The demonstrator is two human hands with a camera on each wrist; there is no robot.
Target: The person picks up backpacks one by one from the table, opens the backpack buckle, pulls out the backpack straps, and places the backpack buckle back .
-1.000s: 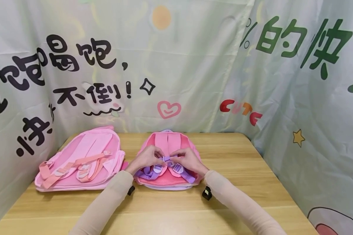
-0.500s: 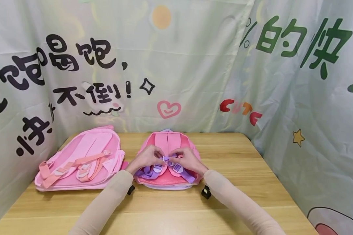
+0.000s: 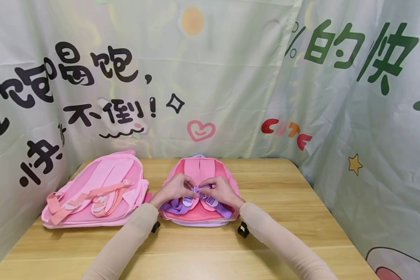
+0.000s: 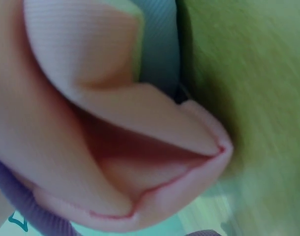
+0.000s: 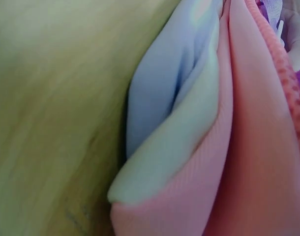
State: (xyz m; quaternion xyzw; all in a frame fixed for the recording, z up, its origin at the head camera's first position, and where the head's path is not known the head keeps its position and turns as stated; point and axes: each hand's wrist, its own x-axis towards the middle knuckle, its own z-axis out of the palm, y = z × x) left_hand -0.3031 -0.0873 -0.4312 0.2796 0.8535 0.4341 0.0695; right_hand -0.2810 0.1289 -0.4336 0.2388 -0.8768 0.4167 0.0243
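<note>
A pink child's backpack lies with its shoulder straps up in the middle of the table. Over its centre, my left hand pinches a purple chest strap near a small buckle. From the other side my right hand pinches the same strap, its fingertips almost meeting the left ones. They partly hide the buckle, so whether it is fastened cannot be told. Below them lie purple webbing straps with pale adjusters. The left wrist view shows a gaping pink side pocket; the right wrist view, pink side fabric.
A second, lighter pink backpack with peach straps lies to the left, close to the first one. Both rest on a wooden table. Printed cloth curtains hang behind and along both sides.
My right hand has shifted slightly left along the strap, closer to the left hand. The left hand and both backpacks stay in place.
</note>
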